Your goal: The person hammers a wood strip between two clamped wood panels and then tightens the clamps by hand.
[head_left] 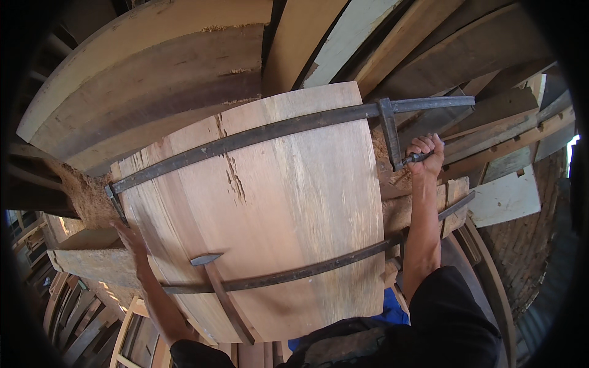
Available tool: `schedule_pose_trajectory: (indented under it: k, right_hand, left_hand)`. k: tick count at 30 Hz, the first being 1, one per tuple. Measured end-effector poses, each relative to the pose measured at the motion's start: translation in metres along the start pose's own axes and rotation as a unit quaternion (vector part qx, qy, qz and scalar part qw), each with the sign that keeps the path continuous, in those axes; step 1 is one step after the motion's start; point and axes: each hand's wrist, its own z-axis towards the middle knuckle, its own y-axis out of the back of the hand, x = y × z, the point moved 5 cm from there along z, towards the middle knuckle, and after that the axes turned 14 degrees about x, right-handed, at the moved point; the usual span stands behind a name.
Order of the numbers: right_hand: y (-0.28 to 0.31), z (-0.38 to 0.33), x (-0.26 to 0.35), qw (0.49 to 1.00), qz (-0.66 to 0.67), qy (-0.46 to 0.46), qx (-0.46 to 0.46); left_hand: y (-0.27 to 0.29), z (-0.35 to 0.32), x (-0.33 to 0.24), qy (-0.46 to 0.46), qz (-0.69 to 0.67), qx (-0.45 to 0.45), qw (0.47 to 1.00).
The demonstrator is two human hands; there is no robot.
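Observation:
A wide wooden panel (288,202) of pale and pinkish boards lies in front of me, with dark cracks in its upper middle. Across its far part runs a long dark metal bar clamp (257,132). My right hand (427,152) is closed around the screw handle at the clamp's right end. My left hand (127,236) is at the panel's left edge, right by the clamp's fixed jaw (115,202); its fingers are too small and partly hidden to read. A second bar clamp (313,270) crosses the nearer part. Over it lies a hammer (222,288) with a wooden handle.
The panel rests over a rough wooden beam (92,267). Curved stacked boards (165,67) stand at the far left, leaning planks (423,46) at the far right. Sawdust (92,193) is heaped left of the panel. A wooden frame (132,337) is at the lower left.

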Motion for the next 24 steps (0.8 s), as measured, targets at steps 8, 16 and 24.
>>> schedule_pose_trajectory:
  k: [8, 16, 24]
  right_hand:
    - [0.012, -0.004, 0.017, 0.989, -0.062, 0.017, -0.132]
    - [0.026, 0.001, 0.019, 0.976, -0.155, 0.004, -0.153]
    - [0.006, -0.030, 0.009, 0.920, -0.286, -0.057, -0.262]
  left_hand:
    - [-0.004, 0.000, -0.015, 0.041, -0.104, 0.003, 0.994]
    - [-0.020, -0.008, -0.032, 0.122, -0.338, 0.036, 0.932]
    - [-0.003, -0.008, -0.043, 0.044, -0.423, 0.103, 0.899]
